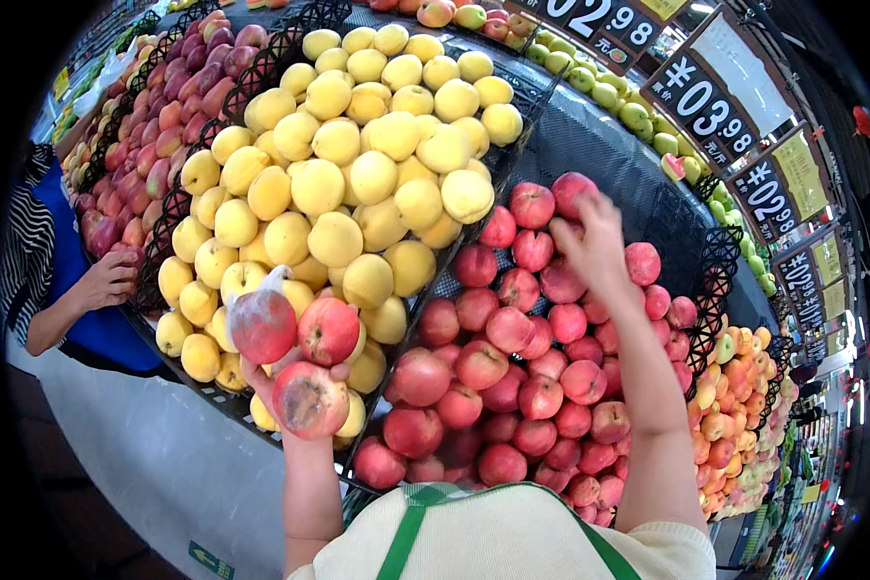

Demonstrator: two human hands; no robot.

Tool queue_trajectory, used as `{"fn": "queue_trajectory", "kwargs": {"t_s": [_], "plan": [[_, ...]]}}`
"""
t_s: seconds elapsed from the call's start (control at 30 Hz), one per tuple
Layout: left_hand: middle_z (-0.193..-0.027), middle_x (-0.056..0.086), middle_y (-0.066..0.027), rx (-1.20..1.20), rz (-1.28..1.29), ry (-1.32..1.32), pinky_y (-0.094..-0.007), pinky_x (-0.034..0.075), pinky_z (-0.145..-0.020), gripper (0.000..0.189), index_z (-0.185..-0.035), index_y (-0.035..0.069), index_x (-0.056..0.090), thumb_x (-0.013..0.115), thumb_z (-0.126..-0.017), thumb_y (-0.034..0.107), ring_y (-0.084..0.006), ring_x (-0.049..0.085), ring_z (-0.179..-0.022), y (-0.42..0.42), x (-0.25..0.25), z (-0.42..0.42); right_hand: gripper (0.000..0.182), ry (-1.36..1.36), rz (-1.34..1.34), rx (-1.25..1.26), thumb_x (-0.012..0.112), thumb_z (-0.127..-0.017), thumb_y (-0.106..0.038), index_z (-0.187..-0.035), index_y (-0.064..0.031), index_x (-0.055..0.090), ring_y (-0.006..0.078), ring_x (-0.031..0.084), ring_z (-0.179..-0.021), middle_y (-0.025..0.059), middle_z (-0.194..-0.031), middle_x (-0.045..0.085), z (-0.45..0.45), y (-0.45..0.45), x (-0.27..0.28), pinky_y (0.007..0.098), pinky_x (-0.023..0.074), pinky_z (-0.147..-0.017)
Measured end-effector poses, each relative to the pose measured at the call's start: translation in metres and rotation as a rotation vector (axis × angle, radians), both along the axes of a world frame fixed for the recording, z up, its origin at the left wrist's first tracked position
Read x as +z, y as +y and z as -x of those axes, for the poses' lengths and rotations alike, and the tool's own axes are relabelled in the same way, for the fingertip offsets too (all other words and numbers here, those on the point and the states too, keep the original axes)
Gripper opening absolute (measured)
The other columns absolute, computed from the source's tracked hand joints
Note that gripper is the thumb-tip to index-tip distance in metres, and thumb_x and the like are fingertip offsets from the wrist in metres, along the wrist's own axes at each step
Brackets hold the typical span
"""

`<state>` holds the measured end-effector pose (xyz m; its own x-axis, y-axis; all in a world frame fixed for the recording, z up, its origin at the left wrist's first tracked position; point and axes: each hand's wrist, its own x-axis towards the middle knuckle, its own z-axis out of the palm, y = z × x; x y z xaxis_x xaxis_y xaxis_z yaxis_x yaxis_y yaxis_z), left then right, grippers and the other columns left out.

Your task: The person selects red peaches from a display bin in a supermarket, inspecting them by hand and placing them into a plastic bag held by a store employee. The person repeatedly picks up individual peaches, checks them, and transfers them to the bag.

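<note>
My left hand (263,384) is raised over the yellow peaches (337,239), holding three red nectarines. The lowest nectarine (310,400) has a large brown rotten patch facing up. Whitish film or mould, I cannot tell which, covers part of the left nectarine (263,328). The right one (328,330) looks red and mostly sound. Over the far part of the pile of red nectarines (511,330), my right hand (591,243) has its fingers at a dark red nectarine (574,194). Blur hides whether they grip it.
Black lattice dividers (714,304) separate the bins. At the left, another person's hand (109,279) rests by dark red fruit (163,138). Orange-red fruit (728,406) lies at the right. Price signs (703,109) hang beyond green fruit (634,116).
</note>
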<state>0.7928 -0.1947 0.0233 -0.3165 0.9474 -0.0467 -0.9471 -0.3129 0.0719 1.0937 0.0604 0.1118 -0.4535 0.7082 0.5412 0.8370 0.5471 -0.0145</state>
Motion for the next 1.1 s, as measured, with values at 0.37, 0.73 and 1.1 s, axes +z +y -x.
{"fn": "queue_trajectory", "kwargs": {"t_s": [0.37, 0.73, 1.1], "plan": [[-0.156, 0.035, -0.0164, 0.001, -0.008, 0.084, -0.0327, 0.055, -0.062, 0.106, -0.155, 0.005, 0.026, 0.057, -0.082, 0.075, -0.0398, 0.044, -0.135, 0.004, -0.005, -0.005, 0.037, -0.047, 0.536, 0.394, 0.075, -0.083, -0.021, -0.114, -0.0049, 0.062, 0.0366, 0.053, -0.110, 0.0149, -0.121, 0.058, 0.012, -0.115, -0.024, 0.0464, 0.0495, -0.089], [-0.163, 0.022, -0.0184, -0.016, -0.088, 0.039, -0.0365, 0.056, -0.067, 0.103, -0.158, 0.006, 0.017, 0.060, -0.087, 0.068, -0.0397, 0.033, -0.142, 0.000, -0.006, -0.005, 0.035, 0.241, -0.179, 0.227, 0.075, -0.081, -0.020, -0.108, -0.0013, 0.063, 0.0403, 0.060, -0.104, 0.0200, -0.109, 0.064, 0.027, 0.052, 0.022, 0.0455, 0.0477, -0.093], [-0.164, 0.020, -0.0184, -0.014, -0.048, 0.102, -0.0386, 0.055, -0.065, 0.094, -0.157, 0.012, 0.022, 0.056, -0.089, 0.065, -0.0417, 0.024, -0.147, -0.003, -0.006, 0.000, 0.026, 0.016, -0.125, 0.300, 0.068, -0.087, -0.019, -0.109, -0.0051, 0.067, 0.0388, 0.061, -0.103, 0.0148, -0.111, 0.064, 0.039, 0.051, -0.001, 0.0459, 0.0499, -0.091]]}}
